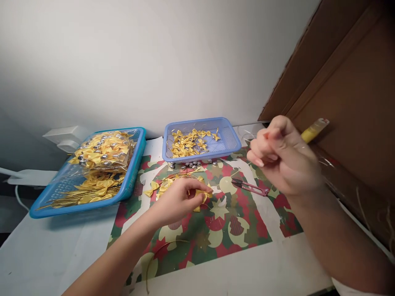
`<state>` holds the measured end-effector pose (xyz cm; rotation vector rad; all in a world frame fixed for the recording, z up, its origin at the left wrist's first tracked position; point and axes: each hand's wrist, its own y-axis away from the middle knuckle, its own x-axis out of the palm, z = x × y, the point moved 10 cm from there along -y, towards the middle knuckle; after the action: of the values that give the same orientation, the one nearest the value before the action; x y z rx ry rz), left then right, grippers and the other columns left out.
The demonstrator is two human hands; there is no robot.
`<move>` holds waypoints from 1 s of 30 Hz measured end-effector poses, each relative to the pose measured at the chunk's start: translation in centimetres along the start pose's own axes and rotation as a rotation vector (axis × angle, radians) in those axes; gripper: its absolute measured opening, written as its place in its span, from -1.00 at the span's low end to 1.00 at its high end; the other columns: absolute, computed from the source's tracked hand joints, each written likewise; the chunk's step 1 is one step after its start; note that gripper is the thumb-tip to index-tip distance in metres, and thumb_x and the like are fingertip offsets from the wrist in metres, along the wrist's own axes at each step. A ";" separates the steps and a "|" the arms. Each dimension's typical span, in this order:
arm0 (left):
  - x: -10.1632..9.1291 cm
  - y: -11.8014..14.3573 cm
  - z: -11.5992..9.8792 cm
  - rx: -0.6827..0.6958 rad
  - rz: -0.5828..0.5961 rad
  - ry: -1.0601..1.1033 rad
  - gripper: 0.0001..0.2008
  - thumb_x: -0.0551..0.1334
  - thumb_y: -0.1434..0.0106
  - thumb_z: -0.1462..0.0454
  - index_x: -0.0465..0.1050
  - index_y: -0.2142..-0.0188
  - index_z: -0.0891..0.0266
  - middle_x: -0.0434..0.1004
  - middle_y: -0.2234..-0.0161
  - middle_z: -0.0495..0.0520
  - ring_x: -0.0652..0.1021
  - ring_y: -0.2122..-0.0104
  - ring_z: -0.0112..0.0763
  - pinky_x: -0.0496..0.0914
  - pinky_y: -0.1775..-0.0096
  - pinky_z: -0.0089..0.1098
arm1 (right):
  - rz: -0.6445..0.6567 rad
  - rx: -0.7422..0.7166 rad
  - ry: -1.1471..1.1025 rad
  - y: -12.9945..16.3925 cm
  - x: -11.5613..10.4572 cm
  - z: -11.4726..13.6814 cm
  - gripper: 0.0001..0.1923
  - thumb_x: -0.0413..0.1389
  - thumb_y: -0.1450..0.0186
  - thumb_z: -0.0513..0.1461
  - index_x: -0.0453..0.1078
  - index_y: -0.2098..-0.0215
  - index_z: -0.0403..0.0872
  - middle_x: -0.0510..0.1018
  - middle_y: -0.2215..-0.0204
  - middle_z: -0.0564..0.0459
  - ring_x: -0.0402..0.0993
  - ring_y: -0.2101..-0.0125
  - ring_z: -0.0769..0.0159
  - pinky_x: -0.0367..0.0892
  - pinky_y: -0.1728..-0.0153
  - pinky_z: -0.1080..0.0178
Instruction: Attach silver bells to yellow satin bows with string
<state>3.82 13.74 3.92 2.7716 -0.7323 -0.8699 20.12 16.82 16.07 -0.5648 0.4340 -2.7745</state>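
My left hand (180,199) reaches over a pile of yellow ribbon bows (152,188) and gold cords on a patterned sheet. Its thumb and index finger close around a yellow bow (202,195), partly hidden by the fingers. Raised above the right side of the table, my right hand (285,158) is closed, with curled fingers and the thumb against them; what it pinches, if anything, is too small to make out. A yellow tube with a clear end (314,130) sticks out behind this hand; I cannot tell whether the hand grips it. Thread snips (249,187) lie between both hands.
A blue basket (131,193) at left holds bagged bows and gold cords. Behind the pile, a blue-violet basket (228,146) contains loose bows. Several silver bells (193,165) lie before it. A cardboard box (345,94) stands at right. One gold cord (154,255) lies near the front.
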 end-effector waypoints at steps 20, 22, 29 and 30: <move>-1.8 -0.1 0.2 0.053 -0.157 0.122 -0.74 0.22 -0.24 0.12 0.56 0.32 0.27 0.59 0.35 0.09 0.51 0.43 -0.41 0.37 0.44 -0.47 | 0.033 -0.011 0.261 0.4 -0.1 -0.9 -0.76 0.09 -0.30 0.01 0.17 0.32 0.09 0.06 0.66 0.24 -0.05 0.68 0.43 0.06 0.64 0.31; -2.3 0.0 0.0 0.071 -0.180 0.126 -0.75 0.22 -0.24 0.13 0.56 0.33 0.26 0.59 0.34 0.09 0.52 0.40 -0.40 0.38 0.41 -0.47 | 0.038 -0.020 0.280 0.4 -0.2 -1.1 -0.80 0.05 -0.34 -0.02 0.20 0.31 0.07 0.06 0.65 0.23 -0.07 0.67 0.44 0.04 0.63 0.31; -3.1 0.1 -0.6 0.108 -0.246 0.028 -0.77 0.22 -0.24 0.15 0.55 0.34 0.26 0.60 0.33 0.07 0.50 0.44 -0.44 0.35 0.44 -0.48 | 0.170 0.055 0.398 0.6 0.4 -1.5 -0.86 -0.02 -0.37 -0.18 0.33 0.30 -0.03 0.12 0.59 0.17 0.04 0.60 0.43 0.08 0.56 0.30; -3.0 0.1 -0.6 0.113 -0.248 0.008 -0.77 0.21 -0.25 0.15 0.55 0.34 0.25 0.60 0.33 0.07 0.49 0.45 -0.44 0.34 0.44 -0.47 | 0.174 0.058 0.403 0.6 0.4 -1.4 -0.86 -0.02 -0.37 -0.18 0.32 0.31 -0.02 0.13 0.58 0.16 0.05 0.59 0.43 0.08 0.55 0.29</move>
<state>1.94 15.13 5.98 3.0112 -0.4546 -0.8826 19.26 16.44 14.76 0.0509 0.4583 -2.7136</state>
